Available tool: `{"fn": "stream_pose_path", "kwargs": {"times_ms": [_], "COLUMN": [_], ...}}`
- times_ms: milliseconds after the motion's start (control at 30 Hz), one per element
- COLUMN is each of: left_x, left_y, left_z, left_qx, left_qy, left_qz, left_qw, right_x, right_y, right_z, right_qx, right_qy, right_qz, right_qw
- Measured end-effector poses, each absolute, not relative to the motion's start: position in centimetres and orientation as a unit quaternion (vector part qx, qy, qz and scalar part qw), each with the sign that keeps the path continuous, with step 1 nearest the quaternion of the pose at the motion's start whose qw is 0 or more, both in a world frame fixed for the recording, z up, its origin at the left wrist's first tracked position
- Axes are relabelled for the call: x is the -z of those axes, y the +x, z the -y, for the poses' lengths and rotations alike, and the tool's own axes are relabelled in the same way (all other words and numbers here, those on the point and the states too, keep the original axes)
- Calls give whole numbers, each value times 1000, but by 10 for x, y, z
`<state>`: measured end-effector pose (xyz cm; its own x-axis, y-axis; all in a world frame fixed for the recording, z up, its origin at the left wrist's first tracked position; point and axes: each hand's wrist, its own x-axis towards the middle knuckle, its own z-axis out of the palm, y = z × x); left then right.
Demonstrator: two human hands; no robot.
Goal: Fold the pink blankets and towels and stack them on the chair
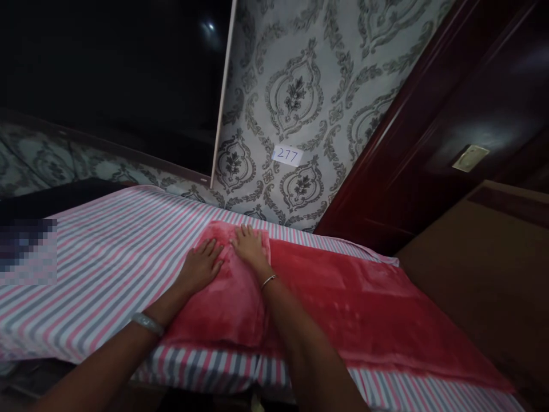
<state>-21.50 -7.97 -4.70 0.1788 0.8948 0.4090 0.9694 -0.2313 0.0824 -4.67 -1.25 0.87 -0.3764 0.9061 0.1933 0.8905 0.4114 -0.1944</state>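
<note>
A long red plush blanket (pixel 386 315) lies on a striped cloth (pixel 128 234), its left end folded over onto itself so a lighter pinkish-red side faces up. My left hand (pixel 201 265) rests flat on the left edge of that folded part, fingers spread. Farther right, near the far edge of the fold, my right hand (pixel 250 246) presses flat with its fingers apart. Neither hand grips the fabric. Faint hand-shaped marks show in the pile of the unfolded red stretch.
Behind the striped surface, a large dark screen (pixel 115 74) hangs on the patterned wall (pixel 295 91), beside a paper label (pixel 287 155) reading 277. A dark red door (pixel 429 126) stands to the right. A brown box-like object (pixel 480 274) borders the blanket's right end.
</note>
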Motion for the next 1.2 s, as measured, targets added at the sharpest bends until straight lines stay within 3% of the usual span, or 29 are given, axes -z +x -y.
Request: {"fn": "stream_pose_path", "kwargs": {"times_ms": [233,667,1033,1200], "left_x": [48,48,42,46], "left_y": [-217,-215,-213,-215], "left_z": [76,79,86,84], "left_qx": [175,178,171,216], "left_qy": [-764,-760,-758,-750], "left_qz": [611,619,624,624], "left_qw": [110,91,81,37], "right_x": [20,29,13,-10], "right_y": [-31,-16,-22,-57], "right_z": [-3,-7,1,11], "right_qx": [-45,-71,-70,-23], "right_qy": [-594,-670,-674,-587], "right_qz": [791,724,723,795], "right_qw": [140,149,134,151]}}
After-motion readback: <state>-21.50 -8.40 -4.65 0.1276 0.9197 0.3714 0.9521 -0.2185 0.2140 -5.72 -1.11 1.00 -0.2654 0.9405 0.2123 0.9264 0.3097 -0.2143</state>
